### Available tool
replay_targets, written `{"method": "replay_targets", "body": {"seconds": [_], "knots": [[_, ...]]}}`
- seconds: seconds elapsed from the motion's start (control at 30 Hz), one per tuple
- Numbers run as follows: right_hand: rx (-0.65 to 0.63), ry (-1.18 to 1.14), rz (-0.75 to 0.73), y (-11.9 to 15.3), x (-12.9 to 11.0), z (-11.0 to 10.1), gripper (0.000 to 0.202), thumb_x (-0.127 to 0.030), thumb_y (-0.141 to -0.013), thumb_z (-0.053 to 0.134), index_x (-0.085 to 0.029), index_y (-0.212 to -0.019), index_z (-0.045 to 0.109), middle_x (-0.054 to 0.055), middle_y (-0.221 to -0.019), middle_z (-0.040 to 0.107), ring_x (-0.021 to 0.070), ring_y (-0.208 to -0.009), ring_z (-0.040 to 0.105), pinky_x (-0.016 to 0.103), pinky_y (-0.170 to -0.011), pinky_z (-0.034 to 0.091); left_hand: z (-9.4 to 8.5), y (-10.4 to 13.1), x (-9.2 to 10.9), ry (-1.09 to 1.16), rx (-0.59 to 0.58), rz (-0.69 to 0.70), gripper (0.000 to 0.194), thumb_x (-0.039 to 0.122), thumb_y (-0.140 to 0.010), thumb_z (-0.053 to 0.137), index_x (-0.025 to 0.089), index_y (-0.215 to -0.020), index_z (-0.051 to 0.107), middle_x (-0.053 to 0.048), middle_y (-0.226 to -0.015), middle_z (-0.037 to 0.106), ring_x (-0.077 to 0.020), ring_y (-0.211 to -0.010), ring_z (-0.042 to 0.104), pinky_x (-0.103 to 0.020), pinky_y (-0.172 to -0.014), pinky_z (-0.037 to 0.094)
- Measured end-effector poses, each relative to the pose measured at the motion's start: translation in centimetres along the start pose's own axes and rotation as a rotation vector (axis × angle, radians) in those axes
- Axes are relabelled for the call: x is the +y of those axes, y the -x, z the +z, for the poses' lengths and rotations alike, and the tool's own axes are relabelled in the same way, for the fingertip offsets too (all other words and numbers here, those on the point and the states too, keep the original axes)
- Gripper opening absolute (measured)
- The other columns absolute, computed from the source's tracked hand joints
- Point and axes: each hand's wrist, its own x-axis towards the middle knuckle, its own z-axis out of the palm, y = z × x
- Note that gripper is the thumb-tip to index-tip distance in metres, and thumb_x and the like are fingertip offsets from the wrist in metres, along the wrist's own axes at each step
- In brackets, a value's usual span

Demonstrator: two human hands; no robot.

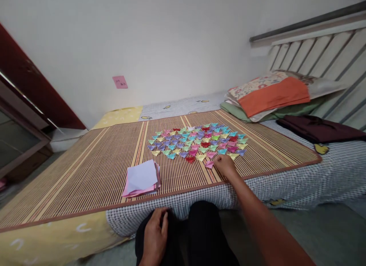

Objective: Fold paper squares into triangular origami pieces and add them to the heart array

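My right hand [225, 166] reaches over the striped mat, fingers closed in a pinch at the edge of a small pink folded paper piece [209, 165]. Just beyond it, several rows of similar folded paper pieces [204, 144] in red, blue, green, yellow, purple and pink lie spread on the mat. My left hand [156, 231] rests on my left thigh, holding nothing, its thumb apart from the loosely bent fingers. Left of the folded pieces sits a stack of square paper sheets [142, 178], white on top with pink below.
The striped bamboo mat [94, 166] covers a bed with a checked sheet [340, 163]. Pillows [274, 94] and a folded dark cloth [320, 129] lie at the right, beside a white slatted headboard [323, 56]. A pink note [120, 82] is on the wall.
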Motion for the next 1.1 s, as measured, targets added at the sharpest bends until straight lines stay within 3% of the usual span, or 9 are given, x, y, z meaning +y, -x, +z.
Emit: {"method": "replay_targets", "body": {"seconds": [0.3,0.83,0.93,1.1], "knots": [[-0.011,0.09,0.033,-1.9,0.3,1.1,0.033,-0.033,-0.098,0.067,-0.018,-0.128,0.063,0.01,-0.13,0.064,0.0253,-0.108,0.067,0.043,-0.089,0.058,0.1,-0.3,-0.5,-0.036,0.019,0.051,0.024,0.028,-0.098,0.049,0.022,-0.097,0.072,-0.007,-0.093,0.076,-0.0254,-0.087,0.074,-0.035,-0.08,0.059],[0.081,-0.03,-0.096,-0.9,1.5,3.0,0.033,-0.033,-0.099,0.065,-0.017,-0.128,0.062,0.01,-0.127,0.065,0.0243,-0.106,0.068,0.045,-0.088,0.059,0.1,-0.7,-0.5,-0.051,0.048,0.061,0.025,0.03,-0.095,0.051,0.022,-0.093,0.074,-0.007,-0.089,0.079,-0.0251,-0.081,0.076,-0.033,-0.074,0.061],[0.13,-0.079,-0.089,-0.9,3.1,2.3,0.033,-0.033,-0.099,0.065,-0.017,-0.128,0.062,0.01,-0.127,0.065,0.0243,-0.105,0.068,0.045,-0.089,0.059,0.0,-0.7,-0.5,-0.048,0.05,0.066,0.025,0.03,-0.094,0.051,0.023,-0.092,0.074,-0.007,-0.09,0.079,-0.0249,-0.082,0.077,-0.033,-0.074,0.061],[0.286,-0.142,0.044,-1.2,8.7,-1.1,0.032,-0.034,-0.1,0.065,-0.017,-0.127,0.063,0.009,-0.127,0.066,0.0242,-0.105,0.068,0.044,-0.088,0.059,0.0,-0.8,-0.6,-0.044,0.039,0.064,0.024,0.032,-0.095,0.051,0.023,-0.093,0.074,-0.007,-0.092,0.08,-0.0254,-0.085,0.077,-0.033,-0.078,0.061]]}}
